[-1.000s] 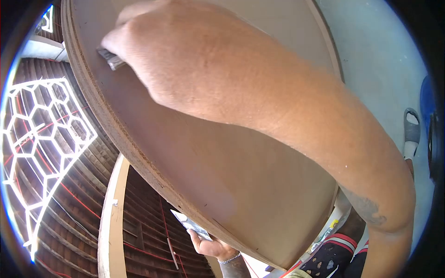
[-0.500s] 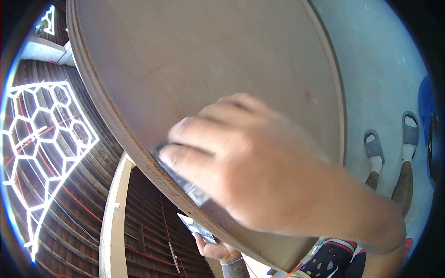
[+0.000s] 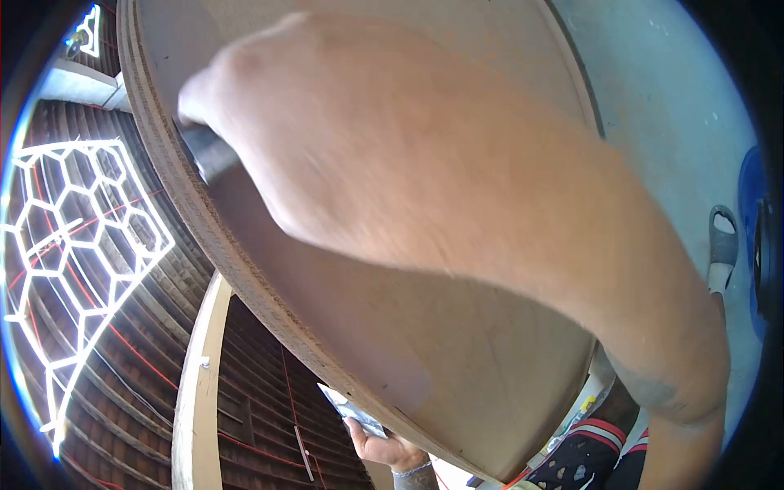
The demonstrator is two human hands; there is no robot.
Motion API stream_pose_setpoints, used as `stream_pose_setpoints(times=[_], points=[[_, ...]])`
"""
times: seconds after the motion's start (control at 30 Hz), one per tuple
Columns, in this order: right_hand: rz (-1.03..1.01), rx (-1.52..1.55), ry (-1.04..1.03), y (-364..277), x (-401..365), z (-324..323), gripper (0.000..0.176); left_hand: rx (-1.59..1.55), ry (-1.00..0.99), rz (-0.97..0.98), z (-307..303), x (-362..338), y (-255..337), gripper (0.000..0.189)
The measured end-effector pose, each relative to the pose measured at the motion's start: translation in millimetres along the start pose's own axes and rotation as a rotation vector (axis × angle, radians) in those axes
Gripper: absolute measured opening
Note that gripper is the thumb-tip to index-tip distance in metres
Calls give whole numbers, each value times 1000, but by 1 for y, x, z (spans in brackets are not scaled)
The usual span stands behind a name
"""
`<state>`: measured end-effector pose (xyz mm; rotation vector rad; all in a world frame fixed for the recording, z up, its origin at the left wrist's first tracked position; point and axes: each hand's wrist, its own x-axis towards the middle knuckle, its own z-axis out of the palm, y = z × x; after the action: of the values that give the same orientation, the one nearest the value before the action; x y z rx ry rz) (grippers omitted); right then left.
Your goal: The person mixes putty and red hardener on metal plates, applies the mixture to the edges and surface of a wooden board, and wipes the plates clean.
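Note:
My right hand [image 3: 327,122] stretches across the broad brown wooden panel [image 3: 482,343], closed around a flat dark scraper [image 3: 214,157], blurred by motion. The scraper lies against the panel surface close to its curved left rim; the fingers are mostly hidden behind the back of the hand. Below the rim, my left hand [image 3: 388,449] grips a thin flat plate [image 3: 353,408] with grey and whitish smears on it. A bracelet circles that wrist. Along the lower rim the panel bears a smooth pale patch [image 3: 408,382].
A glowing hexagon-pattern light [image 3: 82,245] hangs from the dark slatted ceiling at left, beside a pale post [image 3: 200,384]. On the right are a blue-grey floor [image 3: 653,106], a slippered foot [image 3: 723,237] and a blue object [image 3: 749,237]. Patterned shorts [image 3: 576,457] show at the bottom.
My right hand and the scraper have slid up and left along the panel's rim. The arm now covers one slippered foot. My left hand with the plate has barely shifted.

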<state>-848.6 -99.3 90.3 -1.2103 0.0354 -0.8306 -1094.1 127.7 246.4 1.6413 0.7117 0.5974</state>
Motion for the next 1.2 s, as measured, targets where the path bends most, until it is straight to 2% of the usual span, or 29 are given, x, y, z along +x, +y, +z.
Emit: stream_pose_setpoints(times=[0.3, 0.4, 0.47, 0.5, 0.57, 0.63, 0.77, 0.9, 1.03, 1.1, 1.17, 1.2], points=[[44, 42, -71, -48, -67, 1, 23, -43, 48, 33, -14, 2, 1, 51], [79, 10, -178, -62, -85, -2, 28, -19, -8, 9, -22, 4, 1, 58], [171, 84, -309, -73, -99, -12, 39, -83, 8, 45, -24, 7, 2, 57], [176, 88, -311, -79, -107, -14, 39, 60, -95, 82, -31, 12, 1, 57], [205, 105, -357, -88, -129, -12, 56, 27, -65, 51, -18, 7, -2, 57], [230, 112, -378, -100, -148, -13, 51, 6, -2, 39, -8, 1, -3, 57], [289, 97, -445, -118, -182, -17, 38, 47, -39, 53, -13, 0, -3, 57], [297, 142, -478, -128, -208, -21, 48, -12, -3, 45, -21, 7, -2, 55], [287, 93, -572, -145, -230, -22, 38, -35, -94, 1, -31, 11, 4, 52], [278, 86, -588, -144, -239, -32, 37, -54, 22, 39, -30, 15, 0, 49], [251, 234, -775, -135, -237, -48, 36, -64, -26, 36, -46, 24, 1, 48], [242, 227, -766, -128, -230, -50, 36, -71, -60, 30, -53, 28, 1, 46]])
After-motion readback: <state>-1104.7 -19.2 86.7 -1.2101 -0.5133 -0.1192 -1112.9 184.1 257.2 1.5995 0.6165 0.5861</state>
